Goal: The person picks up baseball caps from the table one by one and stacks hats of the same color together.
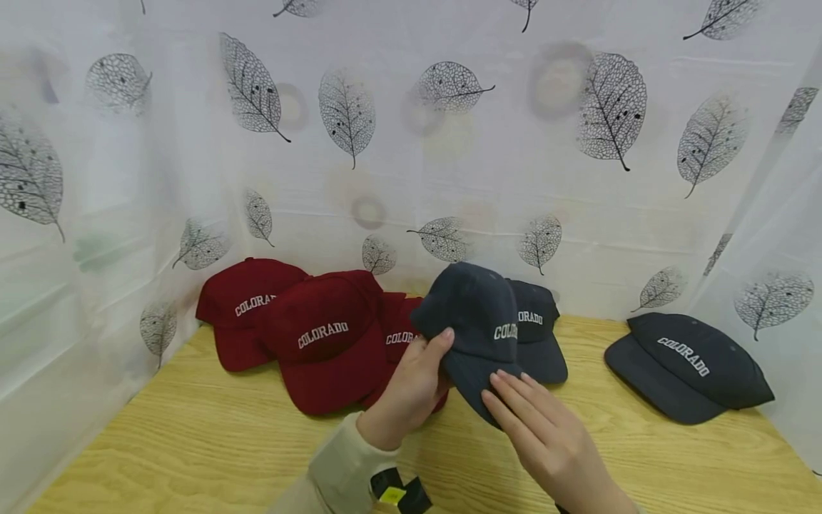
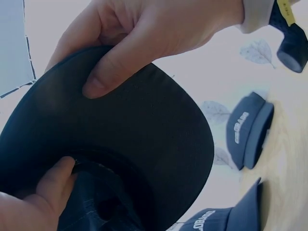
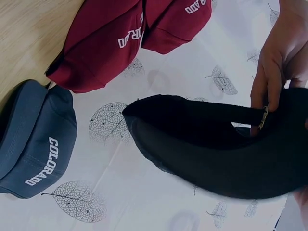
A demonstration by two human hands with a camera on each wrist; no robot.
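Note:
A navy baseball cap [image 1: 465,310] with white COLORADO lettering is held up over the table, its brim tilted downward. My left hand [image 1: 411,385] grips the cap's edge, with the thumb outside. On the brim lie the straight fingers of my right hand [image 1: 546,435]; in the left wrist view the right thumb [image 2: 110,72] presses the brim's dark underside, so the brim is pinched. The right wrist view shows the left hand [image 3: 276,72] at the cap's rear strap. Close behind the held cap sits a second navy cap [image 1: 546,350], partly hidden.
Three overlapping dark red caps, a left one [image 1: 240,346], a front one [image 1: 334,368] and a partly covered one [image 1: 397,321], stand at left. Another navy cap [image 1: 690,371] lies at right. A leaf-patterned white curtain [image 1: 411,185] borders the wooden table [image 1: 193,442].

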